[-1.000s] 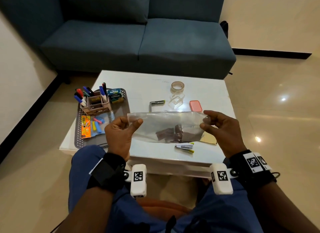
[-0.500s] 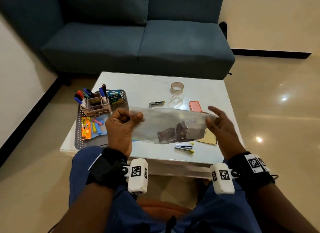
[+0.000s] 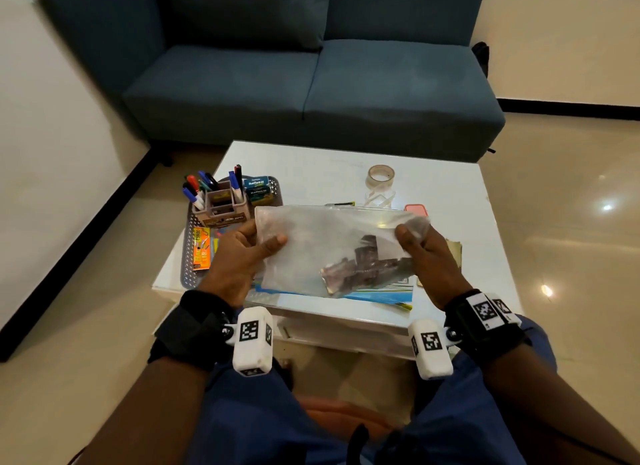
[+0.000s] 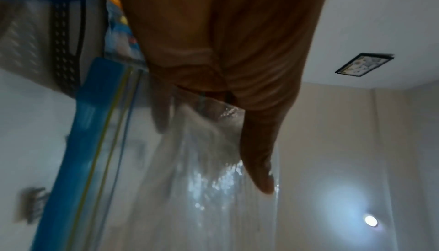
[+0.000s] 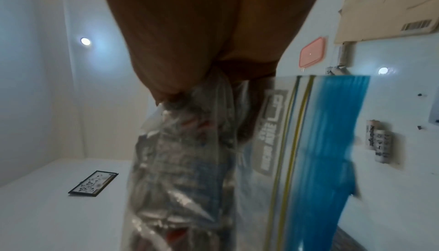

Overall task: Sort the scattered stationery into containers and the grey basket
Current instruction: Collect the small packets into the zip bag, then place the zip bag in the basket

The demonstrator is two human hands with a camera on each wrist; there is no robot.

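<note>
At left, grey basket (image 3: 189,256) with pen holder (image 3: 221,206) hugging the table edge. Centre, clear bag (image 3: 332,250) of dark pieces raised above the white table (image 3: 311,166), pinched by left hand (image 3: 239,253) and right hand (image 3: 426,256), probably for inspection or sealing. Open tabletop beyond, toward tape roll (image 3: 380,176).

One plastic bag (image 3: 332,246), one tape roll (image 3: 380,176)

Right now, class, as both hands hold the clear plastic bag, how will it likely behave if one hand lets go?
The clear plastic bag looks floppy: its film wrinkles between left hand and right hand. It would probably droop and swing, since the dark contents bunch in the lower corner. The glossy film may be slippery.
</note>
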